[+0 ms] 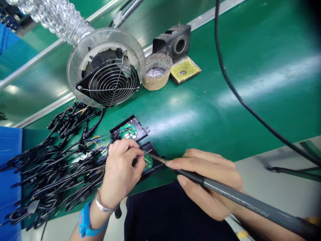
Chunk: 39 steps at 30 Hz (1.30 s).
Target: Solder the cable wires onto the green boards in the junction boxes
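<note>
Between the thumb and fingers of my left hand [126, 167] is pinched a thin wire [147, 152], reddish or purple toward its free end. My right hand [208, 180] is closed around a dark grey soldering iron [225, 192], its tip pointing left at the wire and the board below. Under both hands lies a black plastic housing [156, 164] with a round green circuit board [148, 161] in it, partly covered by my left hand. Just beyond sits a second black housing [141, 129], also holding a round green board [127, 131] with coloured wires.
Black cables [65, 167] with bared coloured wires pile up on the left beside a blue bin [10, 177]. A fume extractor fan [114, 82] overhangs the bench. Behind are a bowl of solder scraps [156, 82], an iron stand [173, 43] and a yellow sponge [185, 72]. A black cord [233, 88] hangs right.
</note>
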### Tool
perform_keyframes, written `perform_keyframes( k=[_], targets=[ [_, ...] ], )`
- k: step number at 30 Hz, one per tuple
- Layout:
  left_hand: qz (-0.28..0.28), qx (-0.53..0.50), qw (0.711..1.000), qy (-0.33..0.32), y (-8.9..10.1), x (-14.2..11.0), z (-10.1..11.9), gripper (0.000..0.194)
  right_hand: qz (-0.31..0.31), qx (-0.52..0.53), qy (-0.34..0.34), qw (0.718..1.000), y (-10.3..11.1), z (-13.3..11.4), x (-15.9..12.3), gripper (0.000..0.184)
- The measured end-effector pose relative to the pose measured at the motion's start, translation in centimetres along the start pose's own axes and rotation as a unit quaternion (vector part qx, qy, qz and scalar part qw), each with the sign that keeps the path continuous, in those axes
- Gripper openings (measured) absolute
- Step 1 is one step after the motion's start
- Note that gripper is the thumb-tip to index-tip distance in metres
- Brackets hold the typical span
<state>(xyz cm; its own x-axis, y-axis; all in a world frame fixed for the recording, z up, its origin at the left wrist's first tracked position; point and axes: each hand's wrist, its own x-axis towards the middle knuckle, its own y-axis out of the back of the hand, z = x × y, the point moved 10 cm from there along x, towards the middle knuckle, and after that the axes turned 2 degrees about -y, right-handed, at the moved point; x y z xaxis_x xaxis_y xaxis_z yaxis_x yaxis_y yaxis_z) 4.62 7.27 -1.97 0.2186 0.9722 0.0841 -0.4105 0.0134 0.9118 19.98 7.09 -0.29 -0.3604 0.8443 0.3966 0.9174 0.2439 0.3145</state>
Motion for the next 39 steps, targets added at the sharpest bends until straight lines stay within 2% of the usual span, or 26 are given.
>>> perform_keyframes(
  k=[11, 21, 24, 27, 32, 34, 36, 39],
  targets=[
    [0.010, 0.020, 1.000, 0.001, 0.0, 0.0, 0.1, 0.012, 0.010, -0.002, 0.011, 1.000, 0.0, 0.0, -0.4, 0.030],
    [0.008, 0.014, 1.000, -0.009, 0.1, 0.0, 0.3, 0.012, 0.012, -0.066, 0.043, 0.997, -0.5, -1.0, -1.1, 0.028],
    [0.006, 0.017, 1.000, -0.004, 0.1, 0.0, 0.3, 0.013, 0.023, -0.049, 0.030, 0.998, 0.0, -0.9, -1.3, 0.027],
    [0.004, 0.016, 1.000, -0.003, 0.1, 0.0, 0.3, 0.013, 0.037, -0.036, -0.012, 0.999, 1.1, -0.6, -1.7, 0.028],
    [-0.002, 0.011, 1.000, -0.001, 0.0, 0.0, 0.1, 0.013, 0.042, -0.059, -0.036, 0.997, 2.9, -1.0, -1.9, 0.030],
    [-0.006, 0.011, 1.000, 0.001, -0.1, 0.0, 0.1, 0.013, 0.064, -0.056, -0.040, 0.996, 3.3, -0.7, -1.8, 0.033],
    [-0.007, 0.011, 1.000, -0.002, 0.0, 0.0, 0.2, 0.013, 0.117, -0.028, -0.033, 0.992, 3.6, -0.2, -1.6, 0.039],
    [-0.006, 0.011, 1.000, -0.009, 0.0, -0.1, 0.3, 0.012, 0.156, -0.004, -0.009, 0.988, 2.6, 0.8, -1.0, 0.044]
  ],
)
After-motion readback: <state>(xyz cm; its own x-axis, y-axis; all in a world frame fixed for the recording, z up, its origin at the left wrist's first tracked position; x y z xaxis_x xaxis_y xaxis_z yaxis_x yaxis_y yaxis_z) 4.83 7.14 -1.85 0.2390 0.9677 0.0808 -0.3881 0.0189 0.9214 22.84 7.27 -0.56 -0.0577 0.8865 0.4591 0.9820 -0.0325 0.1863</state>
